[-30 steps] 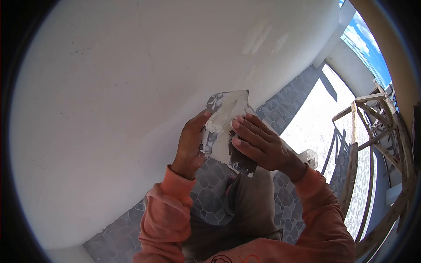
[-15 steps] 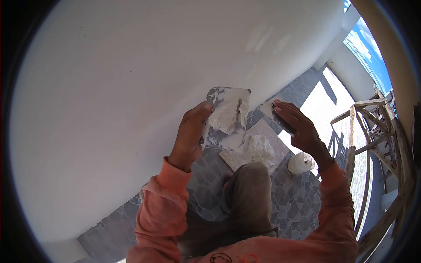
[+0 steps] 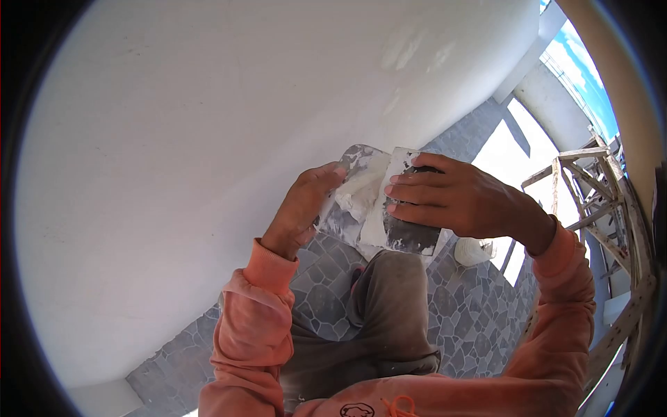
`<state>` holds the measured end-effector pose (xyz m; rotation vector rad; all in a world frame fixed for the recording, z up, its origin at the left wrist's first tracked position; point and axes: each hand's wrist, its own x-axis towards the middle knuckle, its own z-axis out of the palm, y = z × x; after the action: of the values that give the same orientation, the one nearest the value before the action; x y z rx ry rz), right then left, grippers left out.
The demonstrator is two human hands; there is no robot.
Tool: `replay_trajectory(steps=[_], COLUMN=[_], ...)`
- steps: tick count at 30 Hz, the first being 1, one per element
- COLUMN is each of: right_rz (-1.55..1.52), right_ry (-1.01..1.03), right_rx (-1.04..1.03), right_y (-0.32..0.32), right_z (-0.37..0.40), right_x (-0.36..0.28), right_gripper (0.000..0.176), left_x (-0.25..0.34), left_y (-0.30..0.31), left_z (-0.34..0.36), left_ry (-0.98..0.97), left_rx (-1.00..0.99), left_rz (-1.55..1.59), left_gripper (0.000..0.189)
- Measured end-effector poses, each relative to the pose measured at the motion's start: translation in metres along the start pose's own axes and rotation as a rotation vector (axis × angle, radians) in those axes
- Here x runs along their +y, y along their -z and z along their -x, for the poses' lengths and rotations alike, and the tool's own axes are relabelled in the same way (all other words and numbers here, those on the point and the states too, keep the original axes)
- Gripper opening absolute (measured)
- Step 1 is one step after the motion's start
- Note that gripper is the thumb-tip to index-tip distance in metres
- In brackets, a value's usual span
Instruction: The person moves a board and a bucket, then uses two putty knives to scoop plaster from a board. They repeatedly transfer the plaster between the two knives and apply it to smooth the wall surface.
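My left hand (image 3: 300, 208) grips a flat metal putty scraper (image 3: 358, 157) by its left side, thumb on top. A lump of white putty (image 3: 356, 200) sits on that blade, and more is smeared over its surface. Closed on a second flat scraper (image 3: 411, 235), my right hand (image 3: 469, 198) has its fingers spread across the back of the blade. This second blade is tilted, its left edge overlapping the first scraper beside the putty. Both tools are streaked white. The underside of each blade is hidden.
A smooth white wall (image 3: 194, 153) rises on the left. Below is a stone-patterned floor (image 3: 323, 285), with my bent knee (image 3: 392, 292) over it. A white bucket (image 3: 474, 251) stands behind my right wrist. Wooden scaffolding (image 3: 590, 170) occupies the right side.
My right hand has moved left with its scraper, from apart to over the left scraper's putty. The left scraper has tilted slightly. The board with putty on the floor is now mostly covered.
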<state>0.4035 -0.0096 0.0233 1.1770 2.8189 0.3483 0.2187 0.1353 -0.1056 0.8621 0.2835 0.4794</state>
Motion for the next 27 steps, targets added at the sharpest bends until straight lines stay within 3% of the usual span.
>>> replay_trajectory(steps=[7, 10, 11, 13, 17, 18, 19, 21, 24, 27], right_rz=[-0.123, -0.236, -0.299, -0.396, -0.480, -0.436, -0.419, -0.383, -0.133, -0.123], right_ry=[-0.056, -0.155, -0.267, -0.417, -0.941, -0.926, -1.060, -0.968, -1.007, -0.936], right_rx=[-0.243, -0.307, -0.376, -0.324, 0.079, 0.279, 0.325, 0.739, 0.845, 0.915], right_y=[0.019, 0.027, 0.034, 0.032, 0.022, 0.009, 0.021, -0.005, -0.005, -0.010], right_z=[-0.003, 0.004, 0.004, 0.020, 0.051, 0.062, 0.059, 0.064, 0.046, 0.027], right_x=[0.009, 0.026, 0.032, 0.049, 0.088, 0.105, 0.108, 0.144, 0.168, 0.183], right_gripper=[0.051, 0.054, 0.055, 0.048, 0.025, 0.025, 0.026, 0.026, 0.026, 0.032], left_x=[-0.013, -0.013, -0.013, -0.009, -0.003, -0.002, 0.000, 0.001, 0.002, 0.004], left_y=[0.003, 0.003, 0.003, 0.007, 0.006, 0.005, 0.004, 0.003, 0.002, 0.001], left_z=[-0.010, -0.011, -0.011, -0.008, 0.001, 0.003, 0.005, 0.007, 0.008, 0.009], left_ry=[0.023, 0.011, 0.003, -0.034, -0.035, -0.038, -0.040, -0.040, -0.041, -0.040], left_rx=[0.006, 0.045, 0.061, 0.086, 0.141, 0.139, 0.136, 0.145, 0.173, 0.184], left_rz=[-0.036, -0.008, 0.007, 0.010, -0.021, -0.028, -0.038, -0.050, -0.051, -0.054], left_gripper=[0.037, 0.037, 0.037, 0.037, 0.036, 0.036, 0.036, 0.035, 0.035, 0.034])
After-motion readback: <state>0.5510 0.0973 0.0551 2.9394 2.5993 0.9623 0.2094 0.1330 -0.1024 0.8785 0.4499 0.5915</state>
